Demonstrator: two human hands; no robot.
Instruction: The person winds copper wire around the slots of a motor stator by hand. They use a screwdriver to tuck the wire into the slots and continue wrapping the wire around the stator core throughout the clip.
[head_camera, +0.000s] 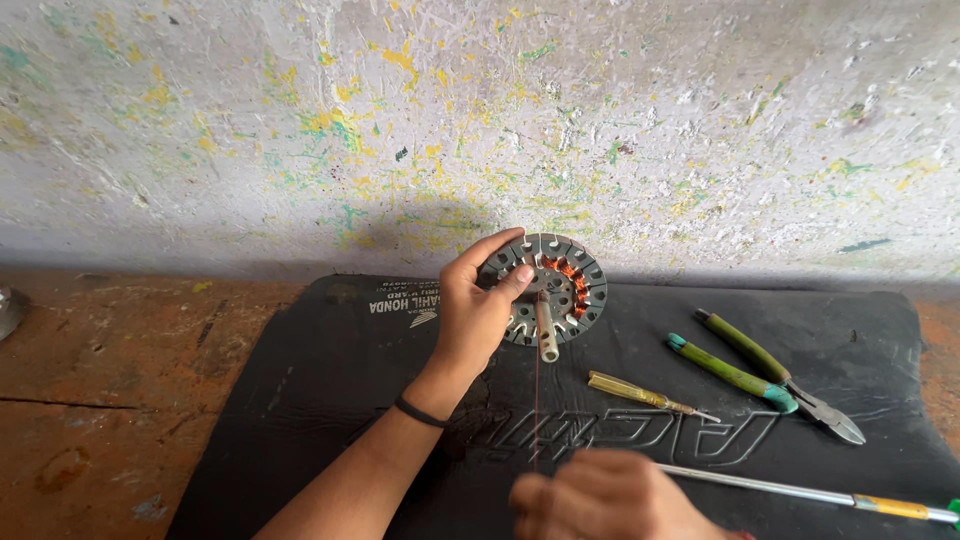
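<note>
On the black rubber mat, near its far edge, the left hand grips a round grey slotted metal stator with copper windings, tilted up on its rim. Nearer, the right hand is closed, pinching a thin copper wire running up to the stator. Rightward lie a yellow-handled screwdriver and green-handled pliers.
</note>
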